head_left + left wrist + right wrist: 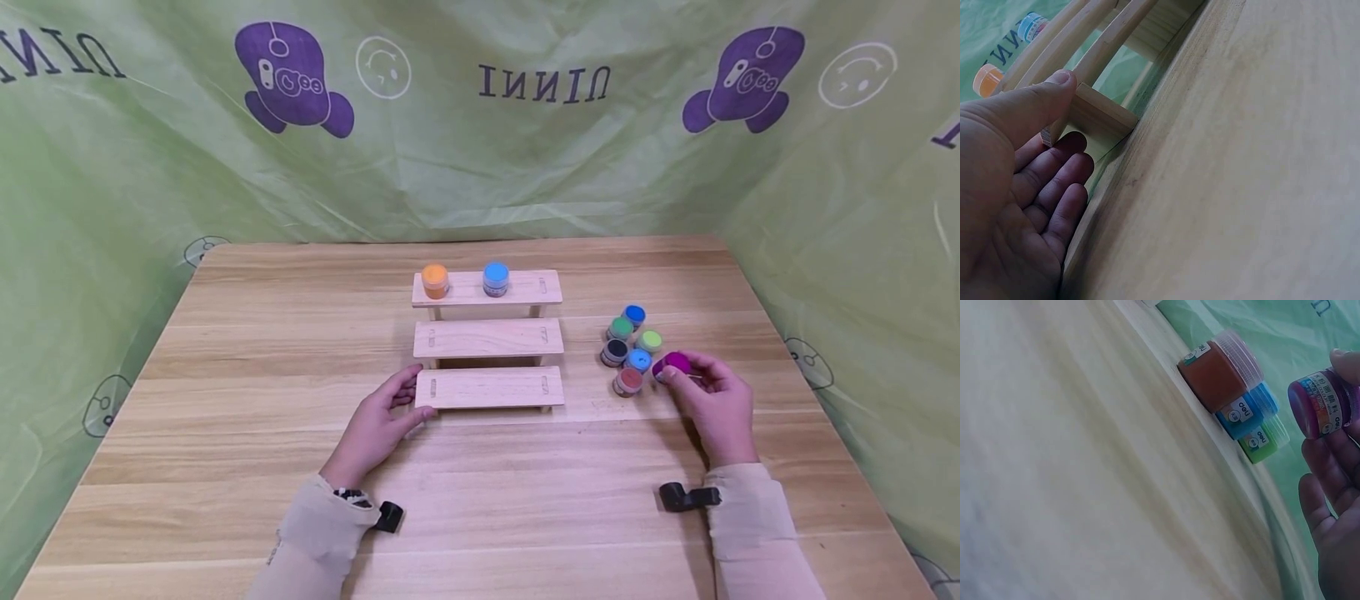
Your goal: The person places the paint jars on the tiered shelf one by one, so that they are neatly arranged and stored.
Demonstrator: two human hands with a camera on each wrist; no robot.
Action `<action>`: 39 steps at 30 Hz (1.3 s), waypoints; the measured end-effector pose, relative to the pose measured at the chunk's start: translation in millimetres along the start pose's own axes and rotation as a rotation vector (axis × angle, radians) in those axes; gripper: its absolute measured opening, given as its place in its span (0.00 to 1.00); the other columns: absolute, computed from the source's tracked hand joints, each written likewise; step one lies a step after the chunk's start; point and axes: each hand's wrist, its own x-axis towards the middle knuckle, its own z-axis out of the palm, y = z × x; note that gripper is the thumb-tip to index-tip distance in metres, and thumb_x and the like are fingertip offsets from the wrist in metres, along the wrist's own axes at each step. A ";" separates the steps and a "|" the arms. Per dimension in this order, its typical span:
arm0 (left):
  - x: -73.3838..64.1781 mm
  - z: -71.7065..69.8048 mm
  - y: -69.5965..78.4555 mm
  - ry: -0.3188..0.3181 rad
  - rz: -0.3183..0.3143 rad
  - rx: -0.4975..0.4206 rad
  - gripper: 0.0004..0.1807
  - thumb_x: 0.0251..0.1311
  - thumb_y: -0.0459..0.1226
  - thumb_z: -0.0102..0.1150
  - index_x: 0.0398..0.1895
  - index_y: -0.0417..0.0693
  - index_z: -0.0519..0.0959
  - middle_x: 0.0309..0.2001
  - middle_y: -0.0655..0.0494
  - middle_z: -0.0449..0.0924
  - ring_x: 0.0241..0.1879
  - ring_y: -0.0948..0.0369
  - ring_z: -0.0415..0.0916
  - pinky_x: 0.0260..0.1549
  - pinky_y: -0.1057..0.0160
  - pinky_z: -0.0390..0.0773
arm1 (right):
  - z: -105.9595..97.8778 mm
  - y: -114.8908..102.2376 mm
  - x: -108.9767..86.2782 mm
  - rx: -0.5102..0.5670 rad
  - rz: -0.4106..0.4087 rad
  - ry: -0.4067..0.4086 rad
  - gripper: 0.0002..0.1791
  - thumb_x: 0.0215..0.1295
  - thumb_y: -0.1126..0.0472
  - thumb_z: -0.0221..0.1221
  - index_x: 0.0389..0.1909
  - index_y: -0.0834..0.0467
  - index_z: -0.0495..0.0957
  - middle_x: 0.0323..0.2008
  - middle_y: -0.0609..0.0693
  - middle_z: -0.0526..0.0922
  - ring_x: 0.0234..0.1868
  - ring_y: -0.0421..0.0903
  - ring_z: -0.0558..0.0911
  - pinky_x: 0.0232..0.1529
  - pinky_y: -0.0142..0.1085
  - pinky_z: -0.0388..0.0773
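A purple paint jar (671, 364) is pinched between the thumb and fingers of my right hand (716, 404). The right wrist view shows the jar (1317, 405) tilted and lifted off the table, its printed label facing the camera. My left hand (382, 425) holds the left end of the lowest step of a three-step wooden stand (487, 388), thumb at the front corner and index finger at the back. An orange paint jar (435, 282) and a light blue paint jar (496, 279) stand upright on the top step; the middle and lowest steps are bare.
Beside the right hand stands a cluster of paint jars: brown-red (628, 382), blue (638, 360), black (614, 352), light green (649, 341), green (620, 327) and dark blue (634, 315). A green printed cloth (480, 167) hangs around the wooden table (300, 333).
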 end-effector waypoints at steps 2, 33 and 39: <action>-0.1 -0.2 0.3 0.002 0.001 -0.001 0.39 0.57 0.39 0.73 0.72 0.45 0.68 0.57 0.46 0.79 0.57 0.51 0.77 0.60 0.50 0.75 | 0.6 -1.7 -0.3 0.003 0.000 0.005 0.26 0.58 0.55 0.73 0.57 0.56 0.81 0.47 0.41 0.82 0.48 0.39 0.79 0.45 0.18 0.77; -1.6 1.7 1.5 0.003 0.008 -0.022 0.38 0.57 0.36 0.73 0.71 0.42 0.68 0.54 0.48 0.81 0.55 0.53 0.77 0.59 0.50 0.76 | 20.5 -43.6 7.0 0.101 -0.164 -0.043 0.23 0.59 0.60 0.73 0.55 0.61 0.82 0.46 0.46 0.84 0.45 0.41 0.82 0.44 0.21 0.80; -1.4 1.7 0.7 -0.002 0.005 -0.022 0.38 0.58 0.37 0.73 0.71 0.43 0.68 0.54 0.48 0.81 0.55 0.53 0.77 0.59 0.50 0.76 | 27.9 -49.0 7.8 0.061 -0.222 -0.085 0.22 0.60 0.60 0.72 0.55 0.62 0.82 0.45 0.46 0.84 0.42 0.42 0.80 0.40 0.21 0.80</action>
